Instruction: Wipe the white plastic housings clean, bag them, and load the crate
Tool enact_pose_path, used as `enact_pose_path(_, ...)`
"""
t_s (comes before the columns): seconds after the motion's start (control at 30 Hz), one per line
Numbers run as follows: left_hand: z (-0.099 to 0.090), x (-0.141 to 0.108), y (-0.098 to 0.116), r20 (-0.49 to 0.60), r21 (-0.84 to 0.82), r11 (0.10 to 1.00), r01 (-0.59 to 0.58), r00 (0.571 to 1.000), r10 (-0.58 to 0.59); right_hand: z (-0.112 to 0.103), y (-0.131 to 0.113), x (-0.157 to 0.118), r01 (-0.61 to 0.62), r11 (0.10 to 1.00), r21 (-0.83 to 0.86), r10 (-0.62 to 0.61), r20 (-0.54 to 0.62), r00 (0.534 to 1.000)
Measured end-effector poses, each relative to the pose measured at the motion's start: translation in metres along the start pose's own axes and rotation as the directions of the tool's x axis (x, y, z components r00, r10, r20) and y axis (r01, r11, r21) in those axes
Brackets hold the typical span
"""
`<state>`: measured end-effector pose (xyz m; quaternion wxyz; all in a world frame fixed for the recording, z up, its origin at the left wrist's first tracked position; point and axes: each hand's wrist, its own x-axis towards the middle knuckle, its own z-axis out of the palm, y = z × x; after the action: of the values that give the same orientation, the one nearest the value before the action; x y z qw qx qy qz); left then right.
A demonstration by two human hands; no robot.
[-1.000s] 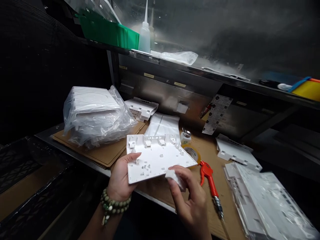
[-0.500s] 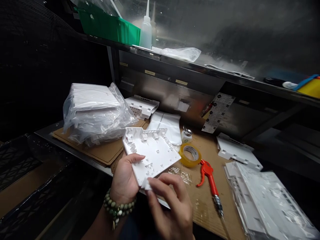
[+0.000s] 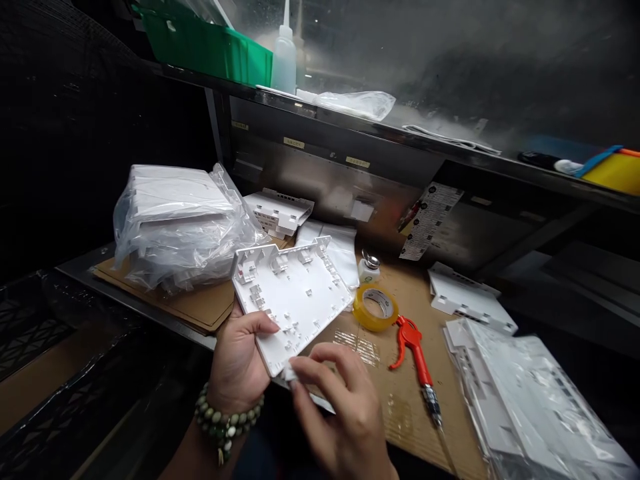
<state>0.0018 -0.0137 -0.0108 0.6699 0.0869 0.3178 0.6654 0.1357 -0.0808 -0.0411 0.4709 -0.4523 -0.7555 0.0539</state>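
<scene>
A white plastic housing (image 3: 300,293) is tilted in my left hand (image 3: 240,360), its inner side with clips and posts facing up. The left thumb presses on the inner face while the other fingers are hidden underneath. My right hand (image 3: 345,407) pinches a small white wad (image 3: 289,372), perhaps cloth or tissue, against the housing's near lower corner. Just beyond the housing lie a roll of yellow tape (image 3: 375,308) and a small white bottle with a metal top (image 3: 369,267). A red air blow gun (image 3: 414,347) rests to the right of the tape.
A bagged stack of white housings (image 3: 175,213) stands at the left on cardboard. More bagged housings (image 3: 535,393) lie at the right, near a loose housing (image 3: 470,299). Above runs a metal shelf with a green bin (image 3: 210,50) and a squeeze bottle (image 3: 285,61).
The housing has turned and tipped slightly in my left hand. The white wad stays at its near corner in my right fingers. The whole view has shifted a little.
</scene>
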Motion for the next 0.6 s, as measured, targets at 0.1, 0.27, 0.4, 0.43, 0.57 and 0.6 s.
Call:
enact_pose_path(0.1,-0.007,0.005,0.007,0.04,0.0,0.999,0.048,0.998,-0.048,-0.011,0.013,-0.003,-0.092,0.994,-0.064,0.09,-0.039,0.995)
enact_pose_path(0.27,-0.024,0.014,0.017,0.123,0.02,0.988,0.152,0.98,-0.153,-0.015,0.033,-0.008,-0.098,0.993,-0.065,0.093,-0.075,0.993)
enact_pose_path(0.4,-0.035,0.018,0.023,0.218,0.042,0.981,0.189,0.957,-0.193,-0.024,0.058,-0.006,-0.182,0.971,-0.156,0.147,-0.212,0.966)
enact_pose_path(0.43,-0.037,0.018,0.026,0.234,0.044,0.98,0.196,0.951,-0.2,-0.03,0.064,-0.005,-0.216,0.961,-0.173,0.165,-0.273,0.948)
enact_pose_path(0.57,-0.052,0.019,0.036,0.211,-0.034,0.979,0.2,0.959,-0.189,-0.051,0.074,-0.005,-0.284,0.949,-0.141,0.198,-0.436,0.878)
enact_pose_path(0.6,-0.06,0.021,0.037,0.196,-0.058,0.975,0.213,0.96,-0.198,-0.054,0.073,-0.005,-0.275,0.953,-0.124,0.198,-0.431,0.88)
